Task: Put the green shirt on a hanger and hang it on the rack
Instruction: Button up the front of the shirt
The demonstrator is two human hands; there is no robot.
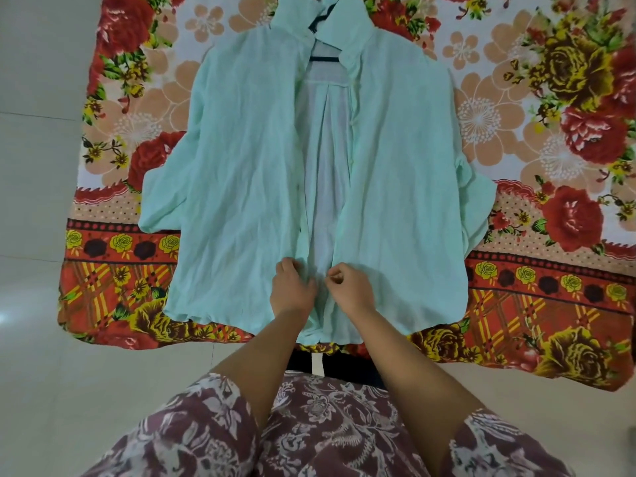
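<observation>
The pale green shirt point(241, 160) lies flat and face up on a flowered blanket, its front open down the middle. A dark hanger point(323, 43) sits inside the collar; only its neck and part of its bar show. My left hand point(292, 287) pinches the edge of the left front panel near the hem. My right hand point(347, 287) pinches the edge of the right front panel beside it. The two hands are close together. No rack is in view.
The flowered blanket point(550, 132) covers the floor under the shirt. Pale floor tiles point(41, 166) lie to the left and in front. My patterned sleeves and lap fill the bottom of the view.
</observation>
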